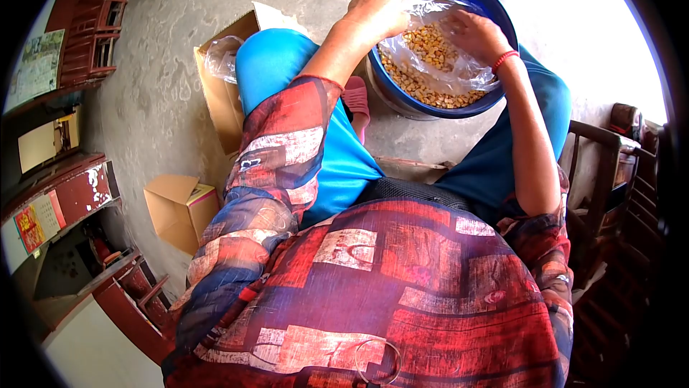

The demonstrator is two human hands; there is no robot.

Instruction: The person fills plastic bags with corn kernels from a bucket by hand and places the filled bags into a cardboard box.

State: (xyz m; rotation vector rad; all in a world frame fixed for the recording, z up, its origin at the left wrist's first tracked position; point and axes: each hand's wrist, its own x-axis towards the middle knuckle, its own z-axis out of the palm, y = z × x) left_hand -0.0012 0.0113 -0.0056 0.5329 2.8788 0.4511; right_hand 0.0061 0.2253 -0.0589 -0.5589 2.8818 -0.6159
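A blue bucket (504, 11) stands between my knees, with yellow-brown corn kernels (445, 97) inside. A clear plastic bag (470, 72) lies over the kernels, and more kernels show within it. My left hand (379, 11) is at the bucket's left rim, its fingers closed on the edge of the bag. Inside the bucket's right side, my right hand (479, 35) has its fingers bent and pinching the bag; its fingertips are partly blurred by the plastic.
An open cardboard box (219, 94) with clear plastic in it stands beside my left knee. A smaller carton (172, 208) sits nearer on the concrete floor (172, 50). Dark wooden furniture (100, 180) lines the left, and a wooden chair (603, 173) is at the right.
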